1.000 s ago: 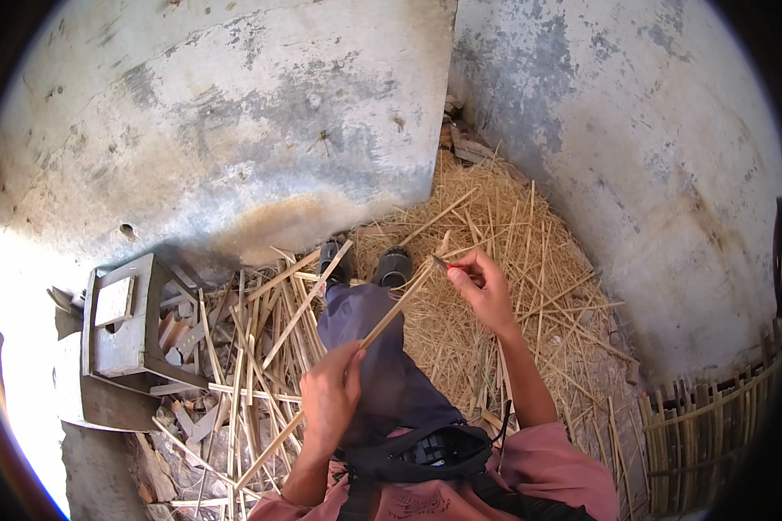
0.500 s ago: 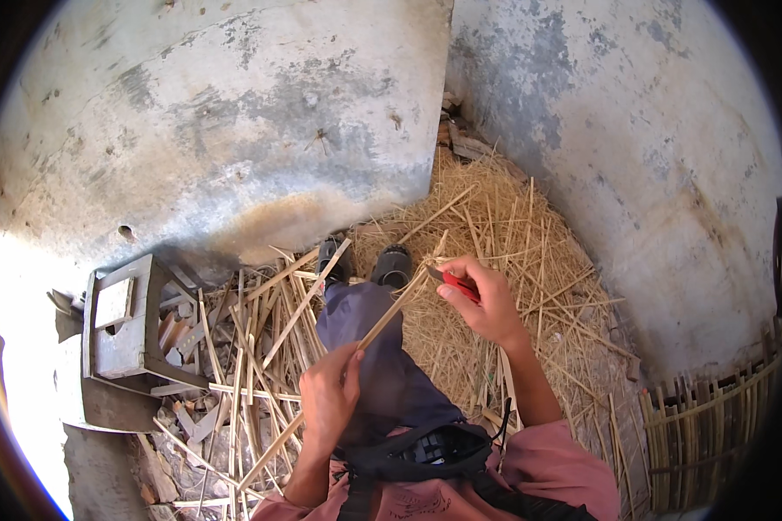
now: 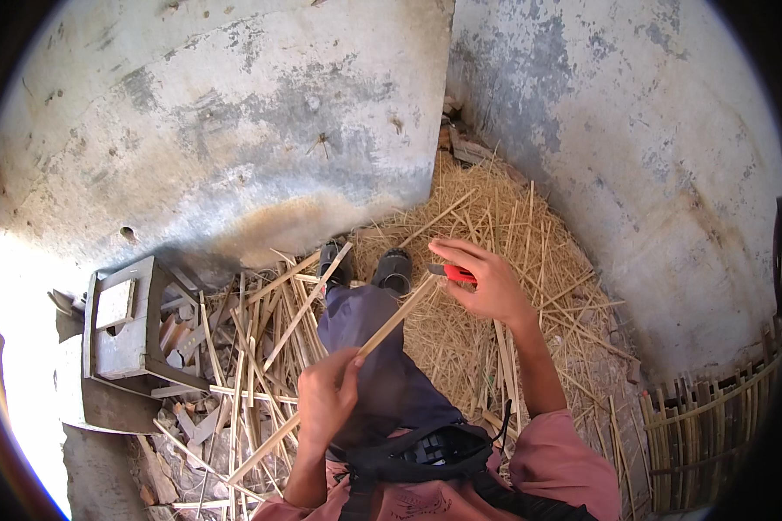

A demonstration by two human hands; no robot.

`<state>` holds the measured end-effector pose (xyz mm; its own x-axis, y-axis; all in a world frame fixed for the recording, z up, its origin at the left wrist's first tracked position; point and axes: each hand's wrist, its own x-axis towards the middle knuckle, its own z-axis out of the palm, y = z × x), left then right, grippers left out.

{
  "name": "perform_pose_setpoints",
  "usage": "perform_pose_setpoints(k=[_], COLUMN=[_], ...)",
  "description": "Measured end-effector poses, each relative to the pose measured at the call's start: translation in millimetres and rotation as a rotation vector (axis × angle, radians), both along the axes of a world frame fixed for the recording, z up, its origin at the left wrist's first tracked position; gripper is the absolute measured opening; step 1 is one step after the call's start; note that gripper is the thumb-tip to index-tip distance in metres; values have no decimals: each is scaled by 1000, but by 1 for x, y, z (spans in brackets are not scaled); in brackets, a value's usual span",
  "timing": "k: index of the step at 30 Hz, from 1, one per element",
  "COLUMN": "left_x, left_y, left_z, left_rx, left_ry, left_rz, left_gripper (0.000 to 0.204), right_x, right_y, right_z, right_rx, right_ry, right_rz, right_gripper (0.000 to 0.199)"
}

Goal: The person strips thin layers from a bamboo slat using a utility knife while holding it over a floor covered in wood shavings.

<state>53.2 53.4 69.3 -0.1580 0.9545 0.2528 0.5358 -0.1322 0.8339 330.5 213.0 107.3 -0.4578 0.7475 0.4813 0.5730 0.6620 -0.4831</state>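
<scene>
A long, pale split-bamboo strip point(image 3: 391, 326) slants up from the lower left, across my dark trouser leg. My left hand point(image 3: 326, 395) is closed around it, thumb along its upper side. At the strip's far end, my right hand point(image 3: 493, 286) grips a red utility knife point(image 3: 459, 274) against the palm, with the thumb below and the upper fingers stretched out. The knife's short dark blade points left, close to the strip's tip; I cannot tell whether they touch.
Loose bamboo strips point(image 3: 308, 308) and rubble lie left of my legs. Fine straw-like shavings point(image 3: 460, 347) cover the floor ahead and right. A weathered wooden box frame point(image 3: 117, 347) stands at left, a slatted bamboo panel point(image 3: 699, 438) at right. Stained walls point(image 3: 261, 113) rise ahead.
The right hand's upper fingers have lifted and straightened, and the knife has shifted slightly. The strip's end that reached beyond the blade no longer shows there. The left hand has barely moved.
</scene>
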Motion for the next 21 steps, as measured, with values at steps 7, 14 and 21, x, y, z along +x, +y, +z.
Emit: perform_pose_setpoints(k=[7, 14, 21], left_x=[-11, -16, -13], left_y=[-3, -2, -2], left_z=[-2, -1, -1], left_rx=[-70, -81, -85], left_ry=[-91, -134, -205], left_rz=[0, -27, -19], left_gripper=[16, 16, 15], right_x=[6, 7, -2], right_y=[9, 13, 4], right_z=[-6, -16, -24], right_rx=[-54, 131, 196], right_ry=[37, 115, 260], right_rz=[107, 96, -6], right_gripper=[53, 49, 52])
